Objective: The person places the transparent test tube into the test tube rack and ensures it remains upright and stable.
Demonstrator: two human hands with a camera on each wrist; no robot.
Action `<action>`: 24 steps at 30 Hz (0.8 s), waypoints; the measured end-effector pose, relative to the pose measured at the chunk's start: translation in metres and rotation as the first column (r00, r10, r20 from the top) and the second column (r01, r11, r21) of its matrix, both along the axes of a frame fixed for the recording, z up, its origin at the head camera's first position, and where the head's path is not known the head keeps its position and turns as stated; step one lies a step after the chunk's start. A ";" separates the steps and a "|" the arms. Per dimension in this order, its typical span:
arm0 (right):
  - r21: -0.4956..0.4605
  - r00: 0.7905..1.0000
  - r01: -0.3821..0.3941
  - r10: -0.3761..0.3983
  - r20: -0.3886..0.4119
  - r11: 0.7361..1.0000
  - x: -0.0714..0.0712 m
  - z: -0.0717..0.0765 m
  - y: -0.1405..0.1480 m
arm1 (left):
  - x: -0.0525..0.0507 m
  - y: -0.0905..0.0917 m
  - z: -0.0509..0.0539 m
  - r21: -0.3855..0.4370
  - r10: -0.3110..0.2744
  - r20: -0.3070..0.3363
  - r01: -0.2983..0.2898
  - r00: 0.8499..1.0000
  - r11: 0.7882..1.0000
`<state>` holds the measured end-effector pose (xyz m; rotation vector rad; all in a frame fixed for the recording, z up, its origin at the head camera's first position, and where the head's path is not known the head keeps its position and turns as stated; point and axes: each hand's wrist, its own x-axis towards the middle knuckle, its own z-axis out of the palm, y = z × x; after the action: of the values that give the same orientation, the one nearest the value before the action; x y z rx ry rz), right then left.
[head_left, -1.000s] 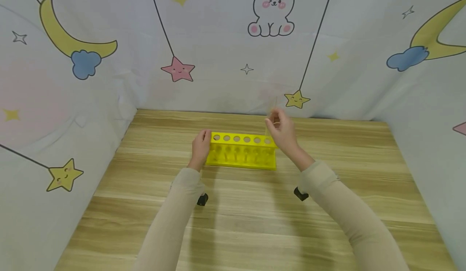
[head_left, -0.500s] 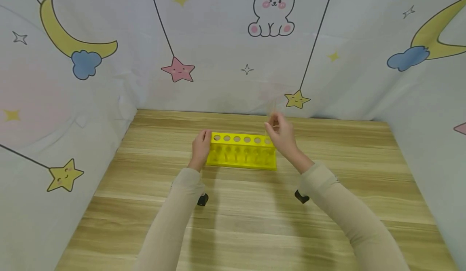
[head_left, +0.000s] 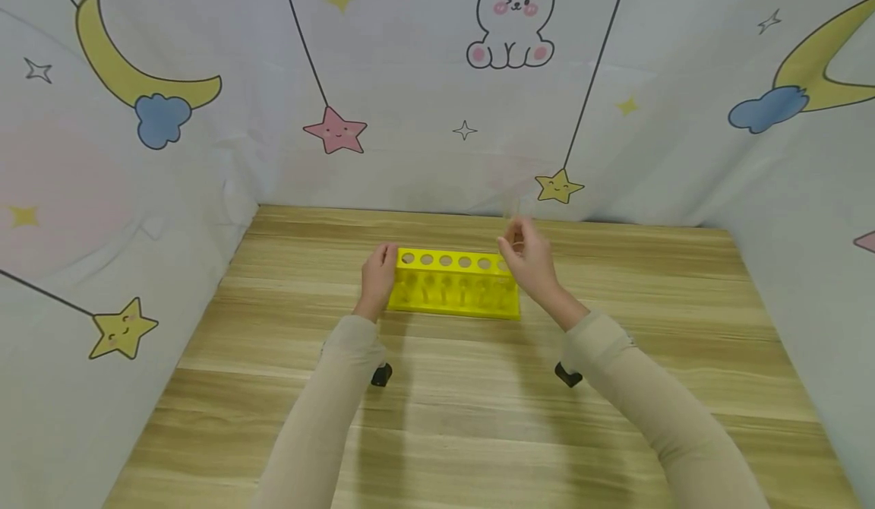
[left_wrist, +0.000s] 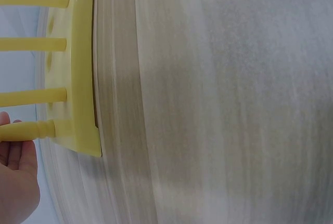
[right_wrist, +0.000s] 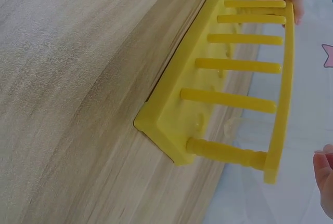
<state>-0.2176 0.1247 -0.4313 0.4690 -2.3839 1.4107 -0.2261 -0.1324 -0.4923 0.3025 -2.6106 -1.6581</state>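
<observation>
A yellow test tube rack [head_left: 454, 305] stands upright on the wooden table, with a row of round holes along its top. My left hand [head_left: 377, 277] grips the rack's left end; in the left wrist view its fingers [left_wrist: 22, 156] curl behind the end post. At the rack's right end, my right hand [head_left: 532, 254] pinches a clear test tube [head_left: 516, 207] between thumb and fingers. The tube's upper part sticks up above the hand, faint against the cloth. Its lower part shows dimly between the posts in the right wrist view, passing through the rightmost hole.
Pale wood-grain table [head_left: 465, 418] extends around the rack on all sides. White cloth [head_left: 410, 175] with printed stars, moons and a rabbit hangs behind it and at both sides. Small black wrist devices [head_left: 569, 374] sit under the sleeves.
My right hand has come down a little, and the test tube has sunk lower through the rack's rightmost hole. The left hand and the rack have stayed in place.
</observation>
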 end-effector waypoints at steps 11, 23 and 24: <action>0.031 1.000 -0.003 0.003 0.001 1.000 0.003 -0.001 0.000 | 0.001 0.000 0.001 -0.006 -0.009 -0.004 0.009 1.000 1.000; 0.033 1.000 -0.005 0.005 0.024 0.999 0.004 -0.009 0.000 | 0.000 0.001 0.000 -0.011 0.005 -0.022 -0.005 1.000 1.000; 0.036 1.000 -0.005 0.004 0.023 0.999 0.004 -0.010 -0.001 | 0.000 0.001 0.000 -0.013 0.007 -0.021 -0.008 1.000 1.000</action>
<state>-0.2134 0.1242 -0.4411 0.4695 -2.4317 1.3844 -0.2263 -0.1318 -0.4925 0.2919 -2.6010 -1.6316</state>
